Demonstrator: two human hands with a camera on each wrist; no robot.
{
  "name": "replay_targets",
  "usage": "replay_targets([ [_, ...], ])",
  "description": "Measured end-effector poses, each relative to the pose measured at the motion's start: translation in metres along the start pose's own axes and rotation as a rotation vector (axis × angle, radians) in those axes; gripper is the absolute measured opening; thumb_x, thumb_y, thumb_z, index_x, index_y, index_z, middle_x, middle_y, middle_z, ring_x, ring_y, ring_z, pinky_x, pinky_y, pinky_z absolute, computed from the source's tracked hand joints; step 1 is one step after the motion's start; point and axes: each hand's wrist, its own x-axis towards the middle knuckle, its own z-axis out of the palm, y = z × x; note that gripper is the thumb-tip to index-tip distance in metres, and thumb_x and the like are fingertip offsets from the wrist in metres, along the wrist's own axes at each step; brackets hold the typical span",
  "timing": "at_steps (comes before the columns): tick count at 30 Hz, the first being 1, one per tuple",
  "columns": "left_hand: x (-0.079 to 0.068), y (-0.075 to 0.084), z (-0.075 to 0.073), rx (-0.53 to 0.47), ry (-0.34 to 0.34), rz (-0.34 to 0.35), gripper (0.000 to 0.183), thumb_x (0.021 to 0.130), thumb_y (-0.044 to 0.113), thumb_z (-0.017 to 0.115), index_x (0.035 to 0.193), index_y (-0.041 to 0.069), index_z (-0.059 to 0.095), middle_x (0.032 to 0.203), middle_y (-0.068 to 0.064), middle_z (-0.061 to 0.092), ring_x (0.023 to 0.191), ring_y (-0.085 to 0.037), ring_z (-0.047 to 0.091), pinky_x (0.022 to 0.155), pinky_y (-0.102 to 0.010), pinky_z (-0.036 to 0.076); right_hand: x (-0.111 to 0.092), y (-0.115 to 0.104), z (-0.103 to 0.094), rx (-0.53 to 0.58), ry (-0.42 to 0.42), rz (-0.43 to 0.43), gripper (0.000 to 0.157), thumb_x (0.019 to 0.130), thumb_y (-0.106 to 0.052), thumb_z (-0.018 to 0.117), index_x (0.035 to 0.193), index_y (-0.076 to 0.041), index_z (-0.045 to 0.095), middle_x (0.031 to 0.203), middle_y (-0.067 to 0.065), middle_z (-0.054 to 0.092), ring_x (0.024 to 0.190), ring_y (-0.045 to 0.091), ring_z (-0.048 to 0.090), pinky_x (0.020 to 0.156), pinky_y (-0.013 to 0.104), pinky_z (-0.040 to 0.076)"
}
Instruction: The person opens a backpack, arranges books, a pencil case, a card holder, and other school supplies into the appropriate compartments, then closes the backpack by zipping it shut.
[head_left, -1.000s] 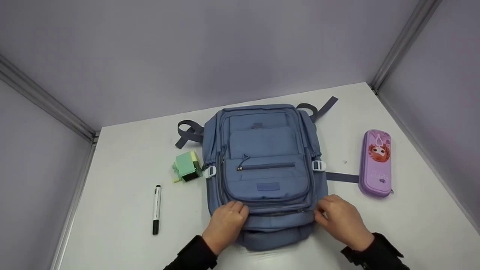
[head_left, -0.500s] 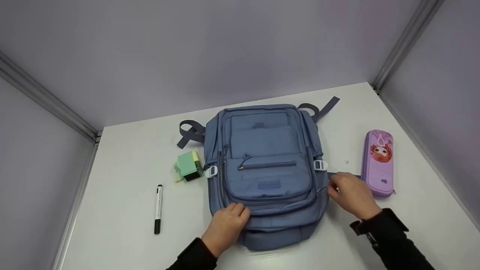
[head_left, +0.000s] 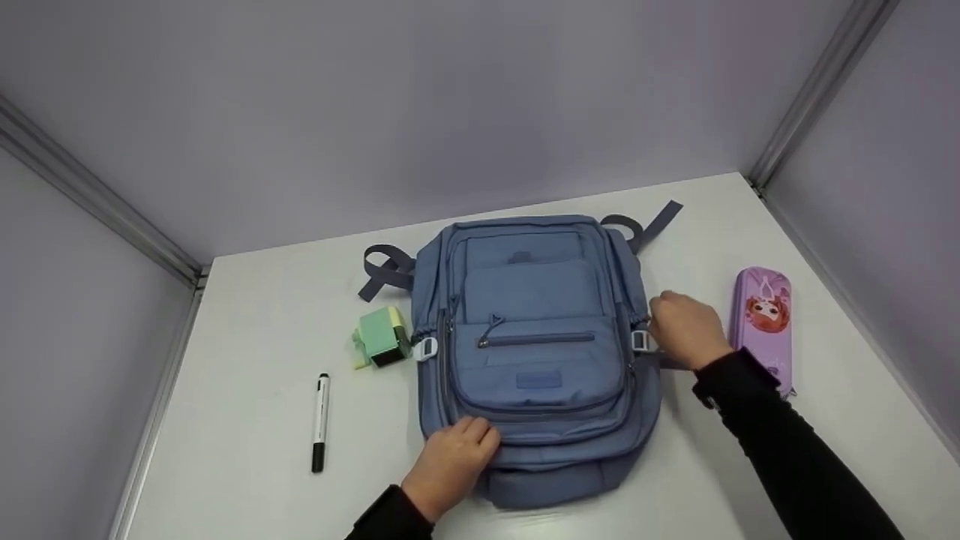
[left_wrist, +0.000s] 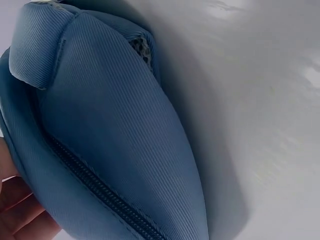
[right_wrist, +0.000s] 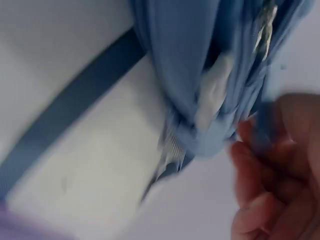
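A blue backpack lies front side up on the white table. My left hand grips the fabric along its lower front edge; in the left wrist view the curled fingers show beside a dark zipper. At the bag's right side, just above the white buckle, is my right hand. Its thumb and fingers pinch a small blue zipper pull, blurred in the right wrist view. Metal zipper sliders show on the bag nearby.
A purple pencil case lies right of the bag, partly behind the right forearm. On the left are a green and yellow blocky object and a white marker with black ends. Dark straps stick out past the bag; walls enclose the table.
My right hand has moved up along the bag's right side, from the lower corner to beside the white buckle. My left hand keeps its hold on the lower edge.
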Motion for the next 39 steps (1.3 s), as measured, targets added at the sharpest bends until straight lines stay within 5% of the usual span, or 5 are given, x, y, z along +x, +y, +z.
replay_targets([
  [5, -0.005, -0.001, 0.0, -0.028, -0.002, -0.033, 0.025, 0.072, 0.002, 0.079, 0.087, 0.012, 0.063, 0.08, 0.0, 0.059, 0.069, -0.013, 0.059, 0.05, -0.024, 0.046, 0.005, 0.016, -0.012, -0.025, -0.011, 0.011, 0.013, 0.087, -0.002, 0.061, 0.076, 0.003, 0.064, 0.075, 0.021, 0.063, 0.07, 0.041, 0.063, 0.062, 0.055, 0.051],
  [10, -0.004, -0.002, 0.0, -0.057, -0.02, -0.056, 0.021, 0.076, 0.002, 0.075, 0.09, 0.012, 0.065, 0.082, 0.0, 0.061, 0.072, -0.012, 0.062, 0.054, -0.024, 0.05, -0.001, -0.006, -0.004, 0.048, 0.025, -0.046, 0.013, 0.088, -0.003, 0.06, 0.076, -0.001, 0.063, 0.074, 0.013, 0.06, 0.065, 0.028, 0.059, 0.059, 0.047, 0.049],
  [21, 0.02, -0.014, -0.013, -0.112, 0.143, -0.116, 0.017, 0.077, 0.003, 0.08, 0.084, 0.012, 0.068, 0.076, 0.002, 0.063, 0.069, -0.009, 0.065, 0.061, -0.022, 0.054, -0.046, -0.075, 0.009, 0.273, 0.108, -0.385, 0.008, 0.087, -0.012, 0.074, 0.085, -0.013, 0.067, 0.079, -0.003, 0.059, 0.069, 0.006, 0.055, 0.062, 0.026, 0.048],
  [27, 0.043, -0.023, -0.026, -0.093, 0.208, -0.12, 0.021, 0.073, 0.004, 0.083, 0.086, 0.011, 0.068, 0.078, 0.002, 0.064, 0.07, -0.01, 0.064, 0.061, -0.021, 0.054, -0.064, -0.085, 0.013, 0.298, 0.266, -0.577, 0.036, 0.072, -0.025, 0.087, 0.1, -0.013, 0.067, 0.093, -0.002, 0.062, 0.083, 0.01, 0.058, 0.072, 0.027, 0.049],
  [39, 0.066, -0.021, -0.036, -0.062, 0.319, -0.121, 0.019, 0.076, 0.003, 0.08, 0.088, 0.012, 0.068, 0.081, 0.001, 0.064, 0.075, -0.012, 0.064, 0.06, -0.022, 0.054, -0.064, -0.092, 0.02, 0.153, 0.465, -0.463, 0.04, 0.064, -0.001, 0.087, 0.096, -0.007, 0.065, 0.088, 0.002, 0.06, 0.079, 0.016, 0.058, 0.068, 0.031, 0.051],
])
